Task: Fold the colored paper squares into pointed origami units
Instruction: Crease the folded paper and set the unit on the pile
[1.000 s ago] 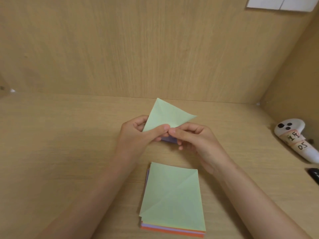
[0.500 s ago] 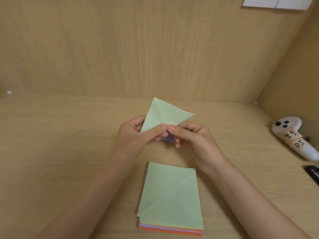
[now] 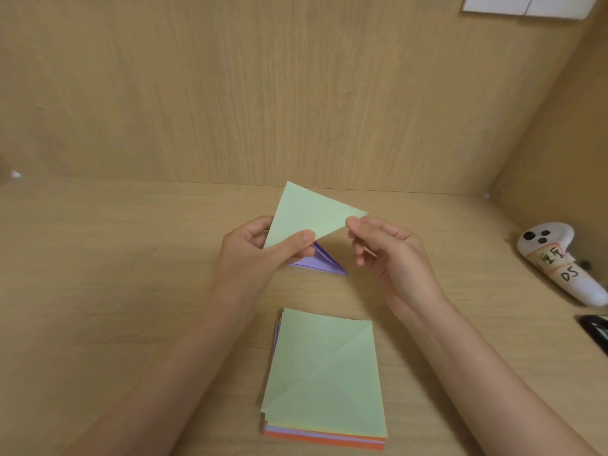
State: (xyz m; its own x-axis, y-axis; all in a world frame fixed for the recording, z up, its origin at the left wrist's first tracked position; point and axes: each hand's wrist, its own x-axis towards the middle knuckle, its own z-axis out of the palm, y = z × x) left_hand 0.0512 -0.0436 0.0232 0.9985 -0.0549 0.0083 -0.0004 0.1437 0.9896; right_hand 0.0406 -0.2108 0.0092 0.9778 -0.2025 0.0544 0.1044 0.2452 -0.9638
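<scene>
Holding a green triangle (image 3: 306, 215) of folded paper above the tabletop (image 3: 131, 258), you grip its lower left part with your left hand (image 3: 260, 255), thumb laid across the front face and fingers curled behind it. Your right hand (image 3: 388, 258) pinches the triangle's right-hand tip between thumb and forefinger, its other fingers loosely curled below. The triangle is tilted, with one point upward and its long edge running from your left thumb up to the right tip. Just under it, a purple folded unit (image 3: 320, 261) lies on the tabletop, partly hidden by your left hand, its sharp point aimed to the right. Nearer to you sits a stack of paper squares (image 3: 324, 373), a creased green sheet on top, with purple and orange edges showing beneath. At the far right lie a white controller (image 3: 559, 264) with handwritten labels and, near it, a dark object (image 3: 597, 330) cut off by the frame edge.
</scene>
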